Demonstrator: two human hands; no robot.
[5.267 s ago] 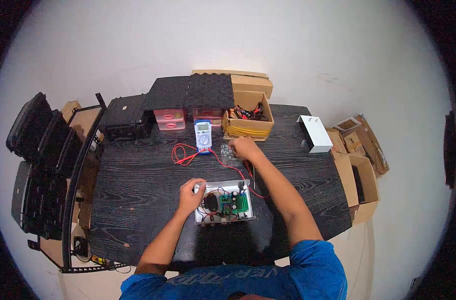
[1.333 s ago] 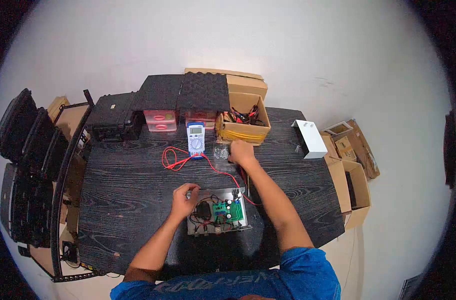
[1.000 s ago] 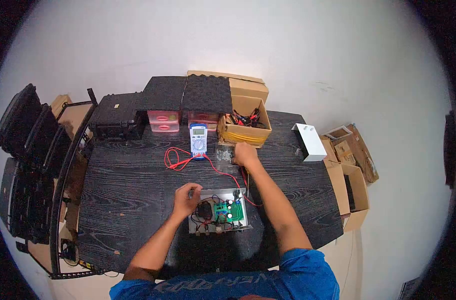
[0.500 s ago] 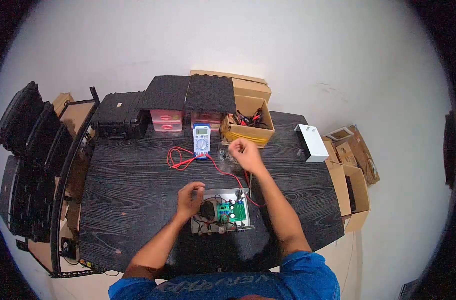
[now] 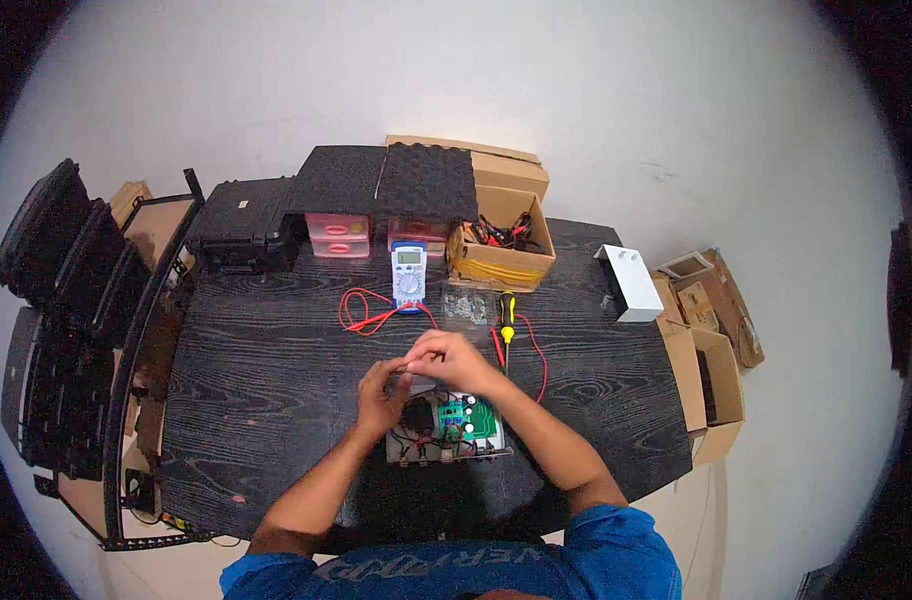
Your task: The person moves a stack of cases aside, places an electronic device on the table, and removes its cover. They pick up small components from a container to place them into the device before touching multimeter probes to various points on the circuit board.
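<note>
I judge I'm at positioning a small part at the far-left corner of the lidless pale metal case [image 5: 395,447] with a green circuit board [image 5: 484,421], flat on the black wood-grain tabletop [image 5: 266,400] before me. The next move seems to call for fine alignment. My right hand [image 5: 446,360] and left hand [image 5: 379,395] meet at the fingertips, pinching something I cannot make out; my forearms slant inward, the right one crossing the case's right side.

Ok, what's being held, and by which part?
Can't tell: the left hand and right hand meet near the open case; anything between them is too small to see.
</note>
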